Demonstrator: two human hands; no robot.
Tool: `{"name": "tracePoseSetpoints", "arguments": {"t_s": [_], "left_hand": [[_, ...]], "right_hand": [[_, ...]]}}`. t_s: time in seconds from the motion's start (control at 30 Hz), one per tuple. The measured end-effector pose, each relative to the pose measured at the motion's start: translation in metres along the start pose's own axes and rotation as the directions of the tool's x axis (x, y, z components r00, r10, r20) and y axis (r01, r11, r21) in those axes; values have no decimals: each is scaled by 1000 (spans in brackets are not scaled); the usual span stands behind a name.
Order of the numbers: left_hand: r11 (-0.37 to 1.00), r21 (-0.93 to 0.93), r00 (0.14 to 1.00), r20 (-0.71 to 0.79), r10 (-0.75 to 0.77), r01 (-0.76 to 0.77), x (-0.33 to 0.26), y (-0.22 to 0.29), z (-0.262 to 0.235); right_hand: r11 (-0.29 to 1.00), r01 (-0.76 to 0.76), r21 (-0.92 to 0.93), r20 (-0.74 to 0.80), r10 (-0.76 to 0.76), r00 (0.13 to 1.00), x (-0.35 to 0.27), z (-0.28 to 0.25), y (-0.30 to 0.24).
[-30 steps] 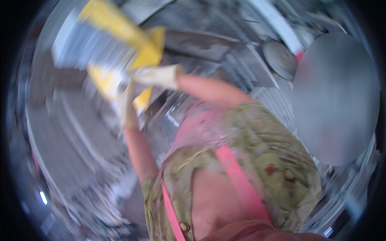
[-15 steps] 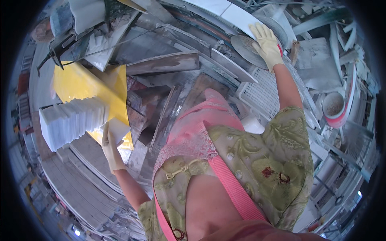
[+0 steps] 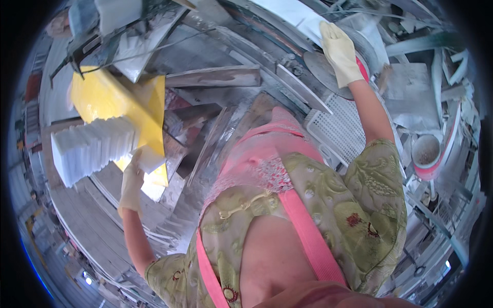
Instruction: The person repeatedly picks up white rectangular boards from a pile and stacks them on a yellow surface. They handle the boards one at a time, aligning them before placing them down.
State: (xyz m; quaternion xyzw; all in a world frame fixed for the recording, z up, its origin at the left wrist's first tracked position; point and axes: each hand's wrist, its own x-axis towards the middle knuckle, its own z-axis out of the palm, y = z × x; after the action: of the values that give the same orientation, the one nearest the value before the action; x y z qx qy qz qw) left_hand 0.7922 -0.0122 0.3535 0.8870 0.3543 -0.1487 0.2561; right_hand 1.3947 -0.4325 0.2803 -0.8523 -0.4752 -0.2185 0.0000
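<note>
My left hand (image 3: 133, 179), in a cream rubber glove, grips a small white tile (image 3: 152, 158) at the near right end of a row of tiles. That row of white tiles (image 3: 92, 149) stands on edge, packed close, partly over a yellow sheet (image 3: 120, 102). At the upper right my right hand (image 3: 339, 54), gloved alike, is stretched out with its fingers extended over the end of a long white strip of tiles (image 3: 292, 15). Under and beside this hand lies a round grey disc (image 3: 321, 72), partly covered by it.
A white perforated plastic basket (image 3: 339, 126) sits below the disc. Wooden boards (image 3: 215, 77) and a thin blade-like panel (image 3: 303, 88) lie ahead of my pink apron. A pink-and-white bucket (image 3: 426, 154) and a grey panel (image 3: 411, 95) are at right.
My left hand and forearm have shifted left and slightly down, the tile moving a little left. My right hand stays at the end of the white strip; the whole view has shifted slightly.
</note>
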Motion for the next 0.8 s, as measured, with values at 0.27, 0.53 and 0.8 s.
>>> {"name": "tracePoseSetpoints", "arguments": {"t_s": [0.27,0.53,0.8], "left_hand": [[651,755,920,-195,340,-80,-19,61,-8],[630,748,934,-36,355,-210,-5,53,-27],[714,-581,758,-238,-608,390,-65,46,4]], "right_hand": [[972,172,158,164,-198,966,-5,2,14],[972,234,-33,138,-228,964,10,27,5],[915,-311,258,431,179,884,51,-15,20]]}}
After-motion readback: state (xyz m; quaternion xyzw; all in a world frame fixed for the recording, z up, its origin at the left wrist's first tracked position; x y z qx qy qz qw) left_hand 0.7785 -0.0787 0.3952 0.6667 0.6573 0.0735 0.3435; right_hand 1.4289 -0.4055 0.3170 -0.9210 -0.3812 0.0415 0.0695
